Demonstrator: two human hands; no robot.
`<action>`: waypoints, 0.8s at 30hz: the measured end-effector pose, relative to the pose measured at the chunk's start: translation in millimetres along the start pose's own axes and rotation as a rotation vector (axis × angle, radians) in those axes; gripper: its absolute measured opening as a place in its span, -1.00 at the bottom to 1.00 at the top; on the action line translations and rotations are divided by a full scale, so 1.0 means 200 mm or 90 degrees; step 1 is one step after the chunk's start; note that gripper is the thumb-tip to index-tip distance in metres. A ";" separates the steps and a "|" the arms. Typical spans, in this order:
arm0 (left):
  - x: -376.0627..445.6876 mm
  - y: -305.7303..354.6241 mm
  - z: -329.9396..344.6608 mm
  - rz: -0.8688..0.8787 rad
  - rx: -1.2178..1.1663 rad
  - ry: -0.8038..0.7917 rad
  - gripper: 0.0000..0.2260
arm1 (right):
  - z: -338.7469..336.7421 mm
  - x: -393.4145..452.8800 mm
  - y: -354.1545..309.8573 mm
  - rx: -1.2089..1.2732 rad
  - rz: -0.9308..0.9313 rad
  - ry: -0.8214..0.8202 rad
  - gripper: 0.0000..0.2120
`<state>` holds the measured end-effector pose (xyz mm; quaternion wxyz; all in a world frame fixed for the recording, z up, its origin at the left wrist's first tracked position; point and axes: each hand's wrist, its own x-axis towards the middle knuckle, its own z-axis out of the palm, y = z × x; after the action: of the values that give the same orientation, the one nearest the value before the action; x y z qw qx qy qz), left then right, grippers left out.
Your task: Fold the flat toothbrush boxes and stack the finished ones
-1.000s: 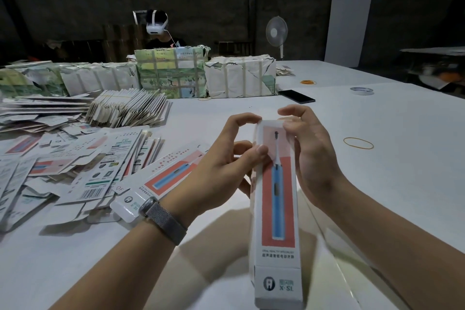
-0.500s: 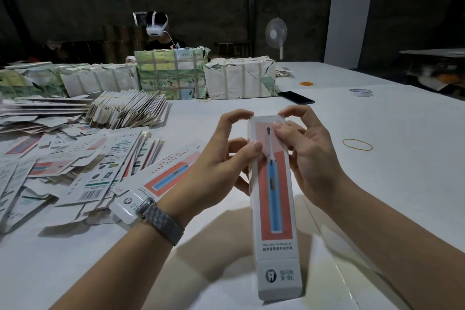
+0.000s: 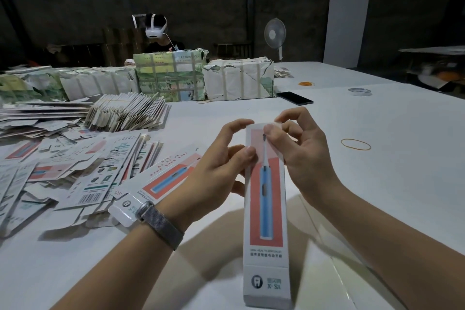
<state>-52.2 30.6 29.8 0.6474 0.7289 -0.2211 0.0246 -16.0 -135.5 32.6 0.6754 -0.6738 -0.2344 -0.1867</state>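
Observation:
A long white toothbrush box (image 3: 266, 211) with a red panel and a blue brush picture stands lengthwise in front of me, its near end low by the table edge. My left hand (image 3: 221, 166) grips its upper left side, thumb on the front face. My right hand (image 3: 299, 148) pinches the far top end, thumb pressed on the front near the flap. A folded box (image 3: 156, 184) lies flat just left of my left wrist. Loose flat boxes (image 3: 75, 171) are spread over the left of the white table (image 3: 377, 184).
A fanned bundle of flat boxes (image 3: 125, 113) lies further back on the left. Wrapped paper bales (image 3: 171, 75) line the far side, with a person in a headset behind them. A phone (image 3: 294, 97), tape roll (image 3: 359, 91) and rubber band (image 3: 355, 144) lie on the right.
The box has shifted slightly left and away from me. My right thumb has come down onto the front of the box's top end, and the fingers have curled closer over the flap.

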 end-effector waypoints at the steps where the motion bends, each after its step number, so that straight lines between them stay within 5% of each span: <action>1: 0.00 0.00 0.00 -0.003 -0.001 0.000 -0.66 | 0.00 0.00 0.00 -0.005 -0.008 0.014 -0.85; 17: 0.02 0.01 0.05 0.059 0.039 0.070 -0.62 | -0.01 0.02 -0.01 -0.011 0.002 0.025 -0.77; 21: 0.03 0.01 0.02 0.111 0.005 0.169 -0.66 | -0.01 0.01 -0.03 -0.224 -0.054 -0.030 -0.72; 24: 0.04 0.01 -0.01 0.129 -0.013 0.245 -0.69 | -0.01 0.01 -0.09 -0.406 -0.113 -0.187 -0.43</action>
<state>-45.8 31.1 34.6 0.6794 0.6780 -0.1662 0.2260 -24.7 -137.4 47.4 0.3715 -0.8474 -0.3161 -0.2096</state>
